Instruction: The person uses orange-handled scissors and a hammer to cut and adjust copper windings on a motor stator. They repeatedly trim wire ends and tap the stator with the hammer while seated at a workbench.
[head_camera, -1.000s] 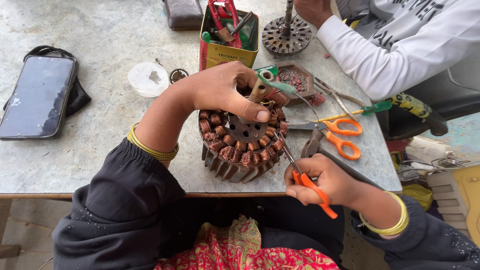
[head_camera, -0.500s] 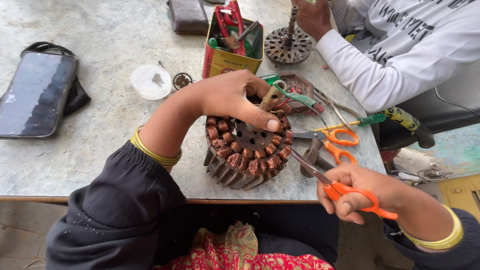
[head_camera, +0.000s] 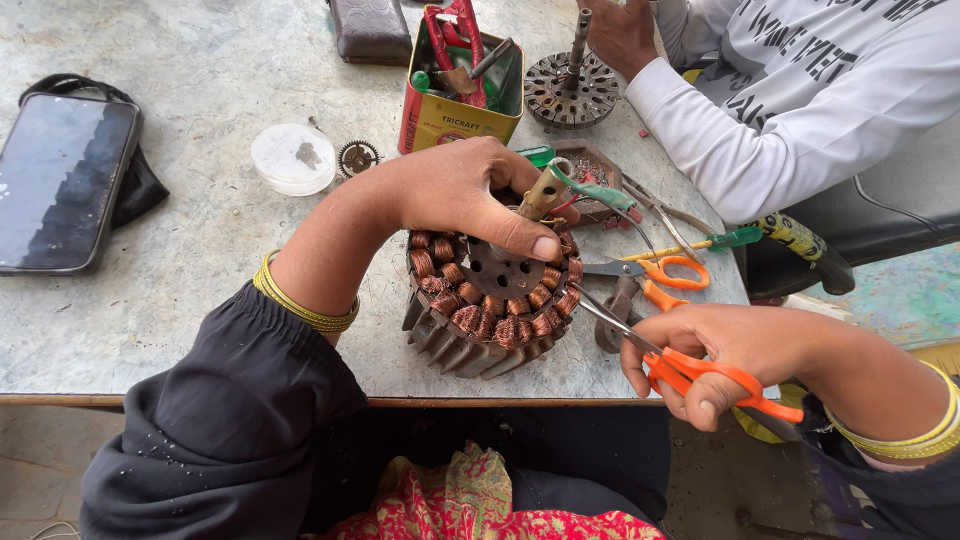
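Stator: a round motor stator (head_camera: 490, 310) wound with copper coils sits tilted near the front edge of the table (head_camera: 200, 200), its dark metal fins facing the person.
Left hand: the left hand (head_camera: 455, 190) lies over the top of the stator, fingers curled down on the far side and the thumb pressed flat on the coils at the right rim; it grips the stator and steadies it.
Right hand: the right hand (head_camera: 715, 350) is closed through the handles of orange scissors (head_camera: 690, 365), just off the table's front right corner.
Scissors: the blades run up and left, and their tips reach the coils at the stator's right side; whether they are cutting a wire I cannot tell.
Just beside: a second pair of orange scissors (head_camera: 665, 275) lies on the table right of the stator, with a green-handled screwdriver (head_camera: 700, 243) beyond it.
Behind the stator: a yellow tin (head_camera: 450, 110) stuffed with red-handled tools, a small gear (head_camera: 357, 157) and a white round lid (head_camera: 293, 158).
Far left: a dark phone (head_camera: 60, 180) lies flat on a black pouch, well apart from the work.
Co-worker: another person in a white sleeve (head_camera: 720, 130) holds the shaft of a round metal rotor (head_camera: 572, 88) at the table's far side.
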